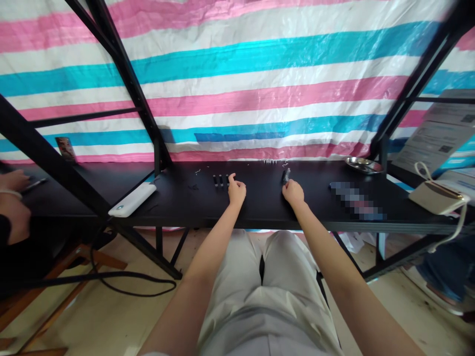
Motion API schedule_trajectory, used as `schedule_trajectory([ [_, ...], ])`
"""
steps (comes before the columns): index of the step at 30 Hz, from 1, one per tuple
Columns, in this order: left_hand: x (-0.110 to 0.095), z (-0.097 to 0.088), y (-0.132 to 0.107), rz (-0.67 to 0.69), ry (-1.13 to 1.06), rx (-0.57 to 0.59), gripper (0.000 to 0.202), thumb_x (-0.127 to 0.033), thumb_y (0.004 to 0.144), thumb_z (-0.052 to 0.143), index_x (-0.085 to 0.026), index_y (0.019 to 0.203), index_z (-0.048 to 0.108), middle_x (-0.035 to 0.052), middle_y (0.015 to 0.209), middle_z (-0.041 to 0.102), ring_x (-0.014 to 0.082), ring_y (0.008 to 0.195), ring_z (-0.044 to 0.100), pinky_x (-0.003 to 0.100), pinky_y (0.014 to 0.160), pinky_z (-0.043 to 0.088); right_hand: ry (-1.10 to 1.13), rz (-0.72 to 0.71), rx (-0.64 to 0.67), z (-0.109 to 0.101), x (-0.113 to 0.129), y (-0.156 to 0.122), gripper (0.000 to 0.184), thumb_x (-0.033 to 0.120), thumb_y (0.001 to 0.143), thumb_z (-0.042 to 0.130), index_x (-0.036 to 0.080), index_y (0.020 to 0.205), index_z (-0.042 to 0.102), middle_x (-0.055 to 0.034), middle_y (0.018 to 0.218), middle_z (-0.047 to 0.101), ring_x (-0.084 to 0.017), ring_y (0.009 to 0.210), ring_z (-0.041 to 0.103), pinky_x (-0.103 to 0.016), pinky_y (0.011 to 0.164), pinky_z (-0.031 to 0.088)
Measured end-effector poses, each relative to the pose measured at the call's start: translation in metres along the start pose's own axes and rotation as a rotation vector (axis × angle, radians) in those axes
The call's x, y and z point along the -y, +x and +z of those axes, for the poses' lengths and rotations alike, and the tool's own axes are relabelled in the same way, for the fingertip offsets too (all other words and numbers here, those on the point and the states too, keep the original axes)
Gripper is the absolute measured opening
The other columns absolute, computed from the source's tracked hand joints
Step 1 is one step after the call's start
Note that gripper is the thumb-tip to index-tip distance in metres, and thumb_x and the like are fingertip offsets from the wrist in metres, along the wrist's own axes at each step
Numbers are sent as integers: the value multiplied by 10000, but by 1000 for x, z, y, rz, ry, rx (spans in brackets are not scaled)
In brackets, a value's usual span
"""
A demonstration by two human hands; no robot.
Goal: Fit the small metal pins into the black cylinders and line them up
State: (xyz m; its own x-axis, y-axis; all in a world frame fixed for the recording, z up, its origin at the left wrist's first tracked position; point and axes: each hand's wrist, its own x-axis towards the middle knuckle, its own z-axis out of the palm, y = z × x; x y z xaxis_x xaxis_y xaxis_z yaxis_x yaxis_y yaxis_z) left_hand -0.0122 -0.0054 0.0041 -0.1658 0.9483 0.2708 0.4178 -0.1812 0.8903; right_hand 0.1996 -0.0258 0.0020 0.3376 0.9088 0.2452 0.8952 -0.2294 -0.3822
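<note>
1. Had on pale, off-white trousers (239, 267), kinda loose through the thighs and pretty plain.
2. Looked properly rumpled around the lap tbh, with soft folds and creases running across the light fabric.
3. Paired those with a grey top (267, 336), a touch darker than the trousers, cut off by the bottom of the view.
4. Went bare on both forearms (202, 247).
5. Went bare on the left hand (236, 192) and right hand (295, 193) too.
6. Couldn't really make out the sleeves, sorry.
</note>
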Motion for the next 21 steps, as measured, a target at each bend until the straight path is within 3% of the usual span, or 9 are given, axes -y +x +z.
schedule_trajectory([
  [7, 3, 1, 4, -73, -139, -11, 748, -86, 725, 422, -208, 1417, 166, -17, 769, 617, 49, 415, 486, 170, 492, 422, 58, -10, 12, -2, 0, -4, 209, 278, 807, 445, 174, 838, 624, -104, 838, 647, -205, 801, 607, -283, 695, 426],
  [15, 4, 2, 8, -113, -131, -3, 759, -84, 724, 417, -234, 1426, 170, -40, 685, 603, 51, 370, 480, 172, 466, 404, 42, -93, 12, -3, 1, -6, 205, 295, 815, 440, 186, 795, 613, -76, 826, 649, -180, 796, 598, -253, 672, 410],
  [18, 6, 4, 10, -114, -105, -2, 663, -101, 751, 409, -214, 1389, 272, -31, 666, 597, 58, 368, 482, 180, 465, 398, 37, -114, 10, -2, 1, -6, 203, 301, 818, 445, 187, 789, 610, -70, 823, 650, -170, 785, 595, -241, 659, 404],
  [21, 7, 6, 11, -79, -18, -36, 381, -160, 792, 423, -183, 1156, 532, -9, 662, 595, 68, 392, 485, 199, 496, 408, 37, -130, 8, -1, 1, -5, 198, 302, 816, 449, 190, 778, 608, -68, 822, 652, -167, 775, 594, -236, 653, 401],
])
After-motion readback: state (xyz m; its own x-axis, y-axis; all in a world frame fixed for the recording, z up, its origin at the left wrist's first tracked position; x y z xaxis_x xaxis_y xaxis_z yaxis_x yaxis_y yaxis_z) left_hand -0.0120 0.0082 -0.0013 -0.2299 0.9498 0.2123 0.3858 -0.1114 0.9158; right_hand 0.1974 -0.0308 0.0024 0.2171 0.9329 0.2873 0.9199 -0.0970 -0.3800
